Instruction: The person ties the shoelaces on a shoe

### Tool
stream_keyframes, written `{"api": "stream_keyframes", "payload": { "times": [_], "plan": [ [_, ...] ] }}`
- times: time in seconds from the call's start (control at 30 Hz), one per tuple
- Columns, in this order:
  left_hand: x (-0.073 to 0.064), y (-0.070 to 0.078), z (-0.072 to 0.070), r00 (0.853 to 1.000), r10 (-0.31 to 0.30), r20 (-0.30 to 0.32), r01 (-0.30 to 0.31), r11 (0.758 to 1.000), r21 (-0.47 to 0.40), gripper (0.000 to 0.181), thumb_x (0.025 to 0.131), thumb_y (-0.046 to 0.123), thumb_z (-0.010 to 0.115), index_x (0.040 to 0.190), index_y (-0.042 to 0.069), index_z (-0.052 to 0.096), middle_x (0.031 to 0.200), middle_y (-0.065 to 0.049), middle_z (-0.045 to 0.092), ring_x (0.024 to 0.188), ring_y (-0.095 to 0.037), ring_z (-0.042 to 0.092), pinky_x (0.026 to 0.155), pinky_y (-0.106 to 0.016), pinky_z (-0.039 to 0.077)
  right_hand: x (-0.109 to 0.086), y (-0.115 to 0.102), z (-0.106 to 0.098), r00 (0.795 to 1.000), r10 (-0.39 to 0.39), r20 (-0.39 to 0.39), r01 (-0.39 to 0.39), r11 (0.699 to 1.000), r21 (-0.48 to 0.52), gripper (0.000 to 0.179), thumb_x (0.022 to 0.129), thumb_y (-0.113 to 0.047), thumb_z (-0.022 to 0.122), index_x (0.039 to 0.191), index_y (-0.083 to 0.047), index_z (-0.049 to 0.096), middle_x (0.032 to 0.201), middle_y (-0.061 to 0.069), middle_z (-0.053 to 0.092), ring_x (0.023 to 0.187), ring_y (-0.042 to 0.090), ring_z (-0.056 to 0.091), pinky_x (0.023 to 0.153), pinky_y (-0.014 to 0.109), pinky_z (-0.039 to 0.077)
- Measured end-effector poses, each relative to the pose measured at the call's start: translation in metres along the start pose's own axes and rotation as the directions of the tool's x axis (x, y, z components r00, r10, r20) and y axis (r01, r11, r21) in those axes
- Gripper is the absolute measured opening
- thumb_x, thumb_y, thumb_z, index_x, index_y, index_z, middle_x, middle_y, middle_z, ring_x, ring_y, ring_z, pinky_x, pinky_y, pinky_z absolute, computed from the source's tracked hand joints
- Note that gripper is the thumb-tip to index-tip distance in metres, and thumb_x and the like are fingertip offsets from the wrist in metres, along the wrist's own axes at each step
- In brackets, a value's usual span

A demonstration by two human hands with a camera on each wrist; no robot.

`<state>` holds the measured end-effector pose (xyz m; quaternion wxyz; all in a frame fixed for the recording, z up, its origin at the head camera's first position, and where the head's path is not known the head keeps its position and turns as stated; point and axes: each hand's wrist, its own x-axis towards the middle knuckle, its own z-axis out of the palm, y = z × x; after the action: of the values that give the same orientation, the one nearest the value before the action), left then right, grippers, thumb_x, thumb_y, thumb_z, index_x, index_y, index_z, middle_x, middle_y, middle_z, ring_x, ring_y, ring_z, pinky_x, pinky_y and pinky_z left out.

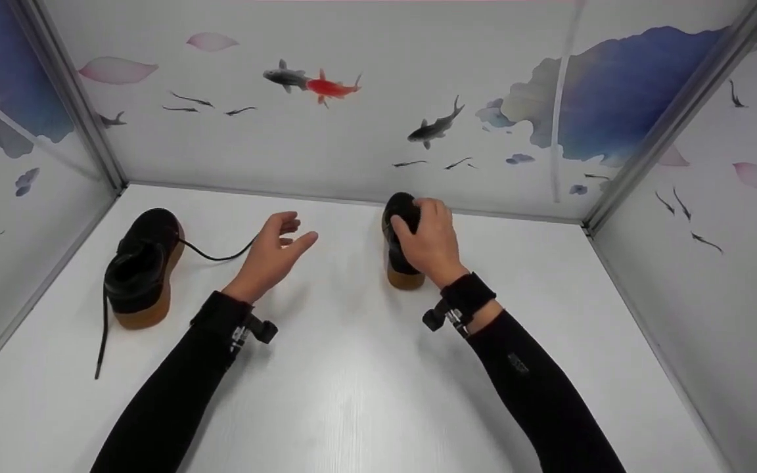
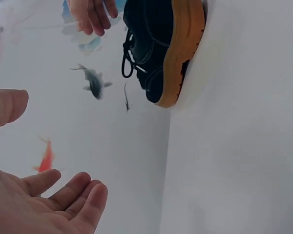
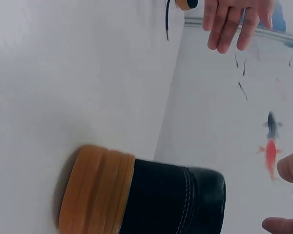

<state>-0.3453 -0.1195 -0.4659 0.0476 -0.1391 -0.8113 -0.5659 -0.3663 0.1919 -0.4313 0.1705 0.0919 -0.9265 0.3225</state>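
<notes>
A black shoe (image 1: 405, 253) with a tan sole stands towards the back wall, toe pointing away. Its lace is tied in a bow (image 2: 128, 56), as the left wrist view shows. Over this shoe hovers my right hand (image 1: 432, 242), its relaxed fingers apart from the upper in the left wrist view. My left hand (image 1: 272, 255) is held in the air between the two shoes, fingers loosely bent, thumb spread, nothing in it. On the left stands the matching shoe (image 1: 138, 272), with an undone lace (image 1: 217, 259) that runs towards my left hand and passes behind it.
The other lace end (image 1: 101, 335) of the left shoe trails forward over the white table (image 1: 352, 394). Panels printed with fish and petals, the back panel (image 1: 365, 151) among them, enclose the table at the back and both sides.
</notes>
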Motion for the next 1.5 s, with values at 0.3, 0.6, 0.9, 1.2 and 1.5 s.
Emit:
{"api": "stream_keyframes", "payload": {
  "times": [0.3,0.6,0.9,1.2,1.5],
  "plan": [
    [-0.029,0.008,-0.036,0.987,0.147,-0.072,-0.128,0.969,0.213,0.074,0.112,0.03,0.071,0.166,-0.007,0.036,0.162,-0.026,0.045,0.152,-0.04,0.045,0.125,-0.054,0.04,-0.01,-0.046,0.032,0.992,0.002,0.13,-0.029,0.978,0.205,0.06,0.113,-0.035,0.065,0.154,0.007,0.053,0.149,0.023,0.056,0.138,0.035,0.054,0.117,0.046,0.047],
    [-0.045,0.012,-0.064,0.966,0.204,-0.156,-0.141,0.93,0.339,0.073,0.109,0.029,0.075,0.162,-0.008,0.042,0.159,-0.028,0.049,0.148,-0.04,0.048,0.124,-0.057,0.039,-0.027,-0.084,0.076,0.953,0.012,0.302,-0.119,0.933,0.339,0.061,0.114,-0.041,0.064,0.156,0.002,0.054,0.151,0.019,0.06,0.139,0.035,0.058,0.115,0.045,0.052],
    [-0.061,0.001,-0.089,0.938,0.289,-0.191,-0.165,0.858,0.487,0.074,0.106,0.029,0.079,0.157,-0.013,0.047,0.153,-0.034,0.053,0.144,-0.048,0.049,0.118,-0.065,0.041,-0.036,-0.113,0.114,0.91,0.029,0.414,-0.188,0.918,0.348,0.065,0.112,-0.053,0.063,0.155,-0.005,0.058,0.144,0.009,0.066,0.133,0.023,0.063,0.11,0.041,0.055],
    [-0.076,-0.013,-0.137,0.919,0.189,-0.345,-0.027,0.906,0.422,0.073,0.107,0.035,0.076,0.154,-0.012,0.047,0.149,-0.035,0.051,0.139,-0.05,0.047,0.112,-0.067,0.04,-0.042,-0.15,0.146,0.855,0.086,0.512,-0.309,0.877,0.369,0.065,0.11,-0.058,0.063,0.153,-0.01,0.062,0.146,0.005,0.066,0.129,0.017,0.063,0.109,0.036,0.054],
    [-0.081,-0.033,-0.173,0.89,-0.091,-0.447,0.189,0.966,0.178,0.079,0.114,0.047,0.056,0.165,-0.009,0.036,0.163,-0.031,0.042,0.151,-0.045,0.039,0.125,-0.06,0.032,-0.045,-0.176,0.162,0.836,0.112,0.537,-0.385,0.817,0.429,0.061,0.108,-0.059,0.067,0.142,-0.009,0.068,0.126,-0.002,0.071,0.109,0.01,0.066,0.098,0.033,0.057]
  ]
}}
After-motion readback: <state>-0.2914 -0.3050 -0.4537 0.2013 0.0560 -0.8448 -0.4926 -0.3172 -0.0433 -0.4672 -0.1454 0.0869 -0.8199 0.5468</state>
